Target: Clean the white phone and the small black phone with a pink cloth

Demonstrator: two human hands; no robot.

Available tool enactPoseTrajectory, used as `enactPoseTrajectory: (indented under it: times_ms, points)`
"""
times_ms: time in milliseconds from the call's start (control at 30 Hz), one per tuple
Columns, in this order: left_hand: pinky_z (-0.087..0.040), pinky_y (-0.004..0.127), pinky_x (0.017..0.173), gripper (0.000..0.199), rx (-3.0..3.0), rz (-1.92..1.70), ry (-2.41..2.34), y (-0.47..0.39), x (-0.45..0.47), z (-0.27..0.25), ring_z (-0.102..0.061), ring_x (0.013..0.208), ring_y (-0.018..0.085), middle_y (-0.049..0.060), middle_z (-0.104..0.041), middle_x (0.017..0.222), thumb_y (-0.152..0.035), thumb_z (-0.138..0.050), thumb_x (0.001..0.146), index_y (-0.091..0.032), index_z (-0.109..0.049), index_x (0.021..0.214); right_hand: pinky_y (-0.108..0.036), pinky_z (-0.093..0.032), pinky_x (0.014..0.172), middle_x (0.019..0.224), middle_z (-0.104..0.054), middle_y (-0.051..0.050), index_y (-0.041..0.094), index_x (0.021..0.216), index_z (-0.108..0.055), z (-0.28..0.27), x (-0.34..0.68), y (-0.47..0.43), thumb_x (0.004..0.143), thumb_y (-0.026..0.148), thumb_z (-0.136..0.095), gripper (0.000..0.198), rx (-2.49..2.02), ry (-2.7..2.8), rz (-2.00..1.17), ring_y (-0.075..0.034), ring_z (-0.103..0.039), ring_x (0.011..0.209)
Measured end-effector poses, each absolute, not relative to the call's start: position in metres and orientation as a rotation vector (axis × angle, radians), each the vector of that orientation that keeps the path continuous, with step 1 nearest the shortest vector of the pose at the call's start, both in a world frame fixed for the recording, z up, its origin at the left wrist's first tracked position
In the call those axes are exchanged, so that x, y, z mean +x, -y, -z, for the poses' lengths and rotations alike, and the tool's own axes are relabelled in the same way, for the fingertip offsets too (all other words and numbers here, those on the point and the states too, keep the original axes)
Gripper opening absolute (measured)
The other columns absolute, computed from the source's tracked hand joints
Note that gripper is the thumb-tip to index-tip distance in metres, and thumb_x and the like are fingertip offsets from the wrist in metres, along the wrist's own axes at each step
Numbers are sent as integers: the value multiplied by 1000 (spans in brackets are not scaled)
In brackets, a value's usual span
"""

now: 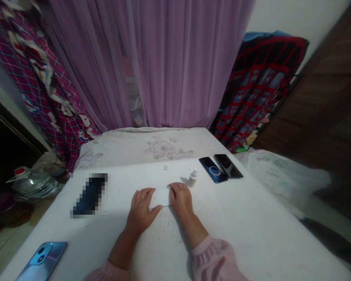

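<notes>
A flat white rectangular piece [160,197] lies on the white-covered table between my hands; its exact kind cannot be made out. My left hand [140,207] grips its left end, with fingers along the far edge and the thumb at the near edge. At the opposite end, my right hand [181,198] is closed on the piece with its fingers curled, and hides that end. Just beyond my right hand stands a small white bottle [192,178], upright and apart from it. A tiny pale square [165,168] sits farther back.
Two dark phones [213,170] [228,166] lie at the back right. A pixelated dark object [90,194] is at the left, and a blue phone [45,260] lies face down at the near left. Small crumbs dot the table [251,234]. Purple curtains [178,62] hang behind.
</notes>
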State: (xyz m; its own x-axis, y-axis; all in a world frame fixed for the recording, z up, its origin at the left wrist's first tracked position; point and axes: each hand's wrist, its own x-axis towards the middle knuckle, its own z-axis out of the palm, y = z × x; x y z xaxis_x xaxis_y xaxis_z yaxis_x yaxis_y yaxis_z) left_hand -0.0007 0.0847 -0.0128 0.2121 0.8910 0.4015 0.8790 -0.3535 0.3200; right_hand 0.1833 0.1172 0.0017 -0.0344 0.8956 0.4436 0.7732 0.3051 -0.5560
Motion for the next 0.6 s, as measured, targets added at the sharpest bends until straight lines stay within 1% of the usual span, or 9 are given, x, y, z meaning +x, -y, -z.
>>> enactPoseTrajectory:
  times_ms: [267,500,600]
  points:
    - [-32,56,112,49,2405,-820,-1772,-85,0,11,-56,120,30,12,-62,125,-37,-61,84,-20,-55,130,-33,-46,84,93,-72,-8,18,92,-73,2,193,-112,87,12,-49,25,-1498,1770,-155,-22,-60,87]
    - [-32,56,112,51,2423,-794,-1775,-84,1,10,-56,119,30,12,-62,125,-37,-61,83,-18,-54,130,-33,-48,85,91,-73,-8,18,90,-75,5,195,-95,80,8,-51,27,-1408,1759,-132,-21,-62,87]
    - [-32,55,112,50,2426,-800,-1780,-84,0,10,-56,119,29,11,-62,125,-37,-61,84,-19,-54,130,-32,-49,84,89,-73,-8,17,89,-74,5,196,-91,79,7,-52,27,-1376,1758,-114,-21,-62,86]
